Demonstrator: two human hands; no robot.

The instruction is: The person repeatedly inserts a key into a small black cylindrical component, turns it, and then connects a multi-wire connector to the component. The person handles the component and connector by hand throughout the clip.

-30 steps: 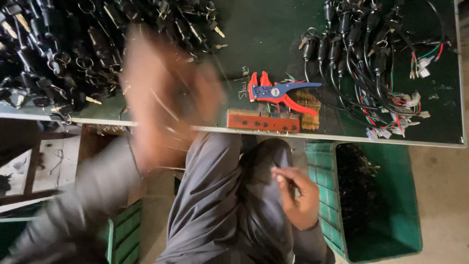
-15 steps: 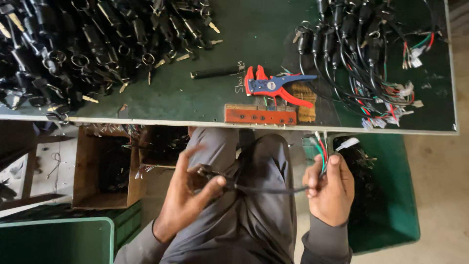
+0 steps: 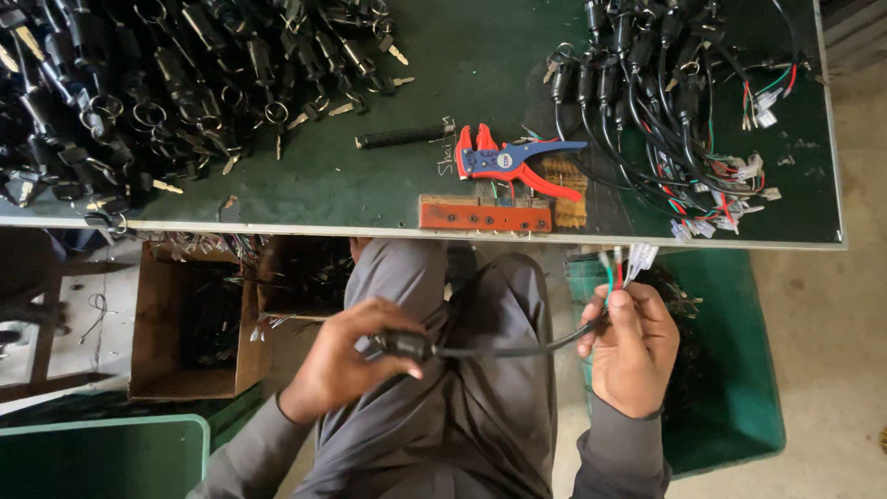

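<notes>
At the far left of the green table (image 3: 443, 83) lies a big heap of black key switches (image 3: 157, 83), keys sticking out of several. Below the table's edge, on the floor, stands an open cardboard box (image 3: 157, 342) with wire scraps inside, and a green crate (image 3: 102, 457) shows at the bottom corner.

The left hand (image 3: 342, 360) is held over the lap, its fingers closed around the black switch body (image 3: 399, 345) at one end of a cable (image 3: 504, 351). The cable runs level across the grey trousers (image 3: 462, 407) to the right hand (image 3: 633, 346), which pinches it between thumb and fingers just under the table's edge. Above that hand the cable's coloured wires and white plug (image 3: 637, 259) stick up.

On the table above the lap lie a black rod (image 3: 402, 138), a red and blue wire stripper (image 3: 513, 162) and, just beside the edge, a red bar with holes (image 3: 485, 216). Further right lies a second bunch of switches with cables and white plugs (image 3: 684, 111). Under the right hand stands a green bin (image 3: 739, 370) with dark parts in it.
</notes>
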